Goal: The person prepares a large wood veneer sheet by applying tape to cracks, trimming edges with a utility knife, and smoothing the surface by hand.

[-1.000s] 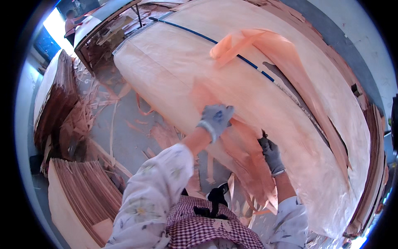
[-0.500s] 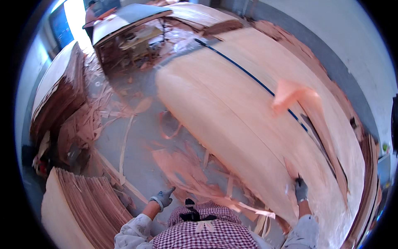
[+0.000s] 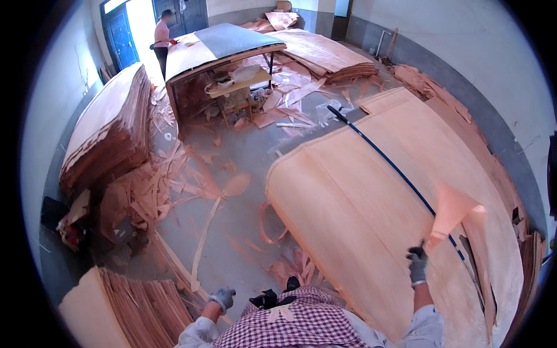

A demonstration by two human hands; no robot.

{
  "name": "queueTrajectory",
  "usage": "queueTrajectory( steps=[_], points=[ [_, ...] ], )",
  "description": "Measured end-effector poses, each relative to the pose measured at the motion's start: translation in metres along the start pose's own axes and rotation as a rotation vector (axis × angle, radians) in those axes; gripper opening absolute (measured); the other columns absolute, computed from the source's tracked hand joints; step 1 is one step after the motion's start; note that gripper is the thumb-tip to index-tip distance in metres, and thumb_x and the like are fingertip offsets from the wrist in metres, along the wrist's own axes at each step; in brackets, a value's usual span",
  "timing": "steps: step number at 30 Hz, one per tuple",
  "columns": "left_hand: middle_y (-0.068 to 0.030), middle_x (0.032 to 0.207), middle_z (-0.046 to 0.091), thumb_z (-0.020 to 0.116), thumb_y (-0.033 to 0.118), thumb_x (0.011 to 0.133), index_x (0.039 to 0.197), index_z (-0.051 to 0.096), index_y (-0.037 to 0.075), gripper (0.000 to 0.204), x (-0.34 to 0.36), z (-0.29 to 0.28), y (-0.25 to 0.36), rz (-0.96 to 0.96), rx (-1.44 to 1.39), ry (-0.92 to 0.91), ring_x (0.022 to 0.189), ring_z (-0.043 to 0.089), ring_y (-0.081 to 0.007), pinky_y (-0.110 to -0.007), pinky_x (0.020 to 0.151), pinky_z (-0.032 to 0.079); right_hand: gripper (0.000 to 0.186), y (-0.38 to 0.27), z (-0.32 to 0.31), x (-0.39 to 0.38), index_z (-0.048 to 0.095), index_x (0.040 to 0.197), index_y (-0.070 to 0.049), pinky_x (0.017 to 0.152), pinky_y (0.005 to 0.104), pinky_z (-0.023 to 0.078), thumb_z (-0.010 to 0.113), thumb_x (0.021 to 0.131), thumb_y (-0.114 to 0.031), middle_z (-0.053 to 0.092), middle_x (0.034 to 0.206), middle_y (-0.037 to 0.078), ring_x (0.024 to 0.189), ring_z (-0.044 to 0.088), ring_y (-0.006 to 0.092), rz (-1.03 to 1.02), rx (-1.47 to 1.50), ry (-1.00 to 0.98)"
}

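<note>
A wide stack of pale wood veneer sheets (image 3: 348, 214) lies at my right. Over it reaches my right hand (image 3: 418, 267) in a grey glove with dark fingertips. Its fingers are bent together around a small dark thing that I cannot make out. Just beyond them a folded-up, torn piece of orange-toned veneer (image 3: 452, 211) stands up from the top sheet; whether the fingers touch it is unclear. A long dark blue pole (image 3: 389, 162) with a black grip lies across the stack, passing by that piece. My left hand (image 3: 223, 298), also gloved, hangs low over the floor with fingers curled and nothing visible in them.
Veneer scraps (image 3: 136, 203) and long strips litter the grey floor (image 3: 249, 214). More veneer stacks stand at the near left (image 3: 139, 307), far left (image 3: 110, 127) and back (image 3: 325, 52). A person (image 3: 164, 37) stands by a large covered table (image 3: 232, 43) at the back.
My view has tilted up, showing more of the room. My right hand has moved forward over the stack, closer to the raised veneer piece. The left hand's outstretched finger has curled in.
</note>
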State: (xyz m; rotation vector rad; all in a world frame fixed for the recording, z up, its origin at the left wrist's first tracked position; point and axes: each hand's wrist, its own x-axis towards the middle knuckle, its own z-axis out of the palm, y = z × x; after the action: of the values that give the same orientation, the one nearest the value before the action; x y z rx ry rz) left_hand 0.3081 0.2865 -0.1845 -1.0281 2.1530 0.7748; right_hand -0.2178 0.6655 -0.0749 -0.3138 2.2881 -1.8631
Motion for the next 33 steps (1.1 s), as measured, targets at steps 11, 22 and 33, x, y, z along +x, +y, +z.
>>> queueTrajectory(
  steps=[11, 22, 33],
  points=[
    [-0.0152, 0.105, 0.065, 0.051, 0.014, 0.08, 0.108, 0.065, 0.013, 0.032, 0.083, 0.0, -0.137, -0.353, -0.536, -0.05, 0.1, 0.061, -0.031, -0.037, 0.087, 0.048, 0.027, -0.1, 0.36, 0.178, 0.065, 0.091, -0.005, 0.053, 0.029, 0.045, 0.056, 0.087, -0.03, 0.064, 0.07, 0.008, 0.061, 0.061, 0.0141, 0.041, -0.583, -0.587],
    [-0.014, 0.101, 0.067, 0.051, 0.019, 0.084, 0.107, 0.065, 0.01, 0.028, 0.273, -0.233, -0.32, -0.145, -0.08, -0.19, 0.095, 0.063, -0.0294, -0.037, 0.084, 0.049, 0.052, -0.087, 0.467, 0.255, 0.064, 0.075, -0.004, 0.064, 0.0428, 0.046, 0.057, 0.081, -0.055, 0.063, 0.071, 0.019, 0.071, 0.062, 0.0356, 0.109, -1.036, -0.052],
    [-0.0181, 0.097, 0.063, 0.054, 0.001, 0.068, 0.084, 0.066, 0.005, 0.021, 0.503, -0.646, -0.056, 0.7, 0.015, 0.261, 0.093, 0.061, -0.0345, -0.039, 0.08, 0.048, 0.048, -0.093, 0.471, 0.25, 0.062, 0.073, -0.006, 0.06, 0.0428, 0.045, 0.065, 0.074, -0.054, 0.062, 0.07, 0.017, 0.069, 0.061, 0.0354, 0.295, -1.115, 0.1]
  ],
)
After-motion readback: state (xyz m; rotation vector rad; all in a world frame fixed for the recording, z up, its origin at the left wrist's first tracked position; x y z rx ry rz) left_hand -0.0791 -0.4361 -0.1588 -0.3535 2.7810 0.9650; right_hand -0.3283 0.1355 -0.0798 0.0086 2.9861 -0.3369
